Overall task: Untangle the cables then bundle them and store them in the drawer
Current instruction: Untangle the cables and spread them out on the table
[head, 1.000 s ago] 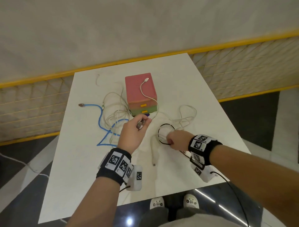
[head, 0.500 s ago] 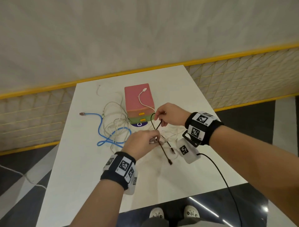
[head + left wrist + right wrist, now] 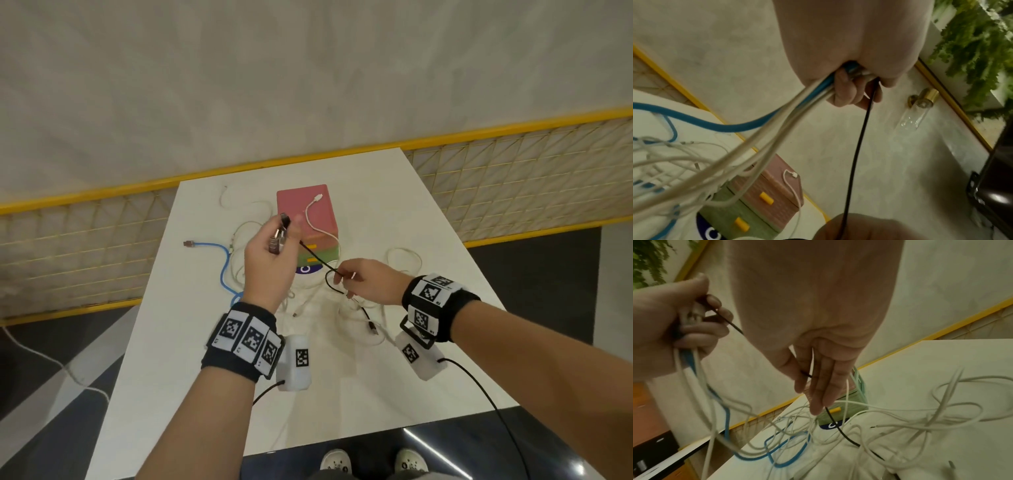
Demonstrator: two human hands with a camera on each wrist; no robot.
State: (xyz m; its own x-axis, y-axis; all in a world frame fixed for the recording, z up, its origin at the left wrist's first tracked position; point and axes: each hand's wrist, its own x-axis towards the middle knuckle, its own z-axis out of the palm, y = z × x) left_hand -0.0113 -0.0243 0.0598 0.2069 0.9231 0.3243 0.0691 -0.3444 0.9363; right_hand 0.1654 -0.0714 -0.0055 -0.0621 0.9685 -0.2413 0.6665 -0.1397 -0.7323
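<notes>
Holding several plug ends bunched in my left hand [image 3: 274, 260] above the worktop [image 3: 428, 246], I pinch the black cable [image 3: 317, 257] with my right hand [image 3: 363, 282]; I should slide along it slowly, freeing the white cables [image 3: 900, 418].

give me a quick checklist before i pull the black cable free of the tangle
1. Left hand grips a bunch of cable ends, black cable included: ok.
2. Right hand has the black cable running through its fingers: ok.
3. Black cable's free plug lies on the table: ok.
4. Black cable clear of the white cables: not ok, they cross.
5. Blue cable out of the pull path: cannot tell.
6. Drawer box drawers open for storing: not ok, shut.
</notes>
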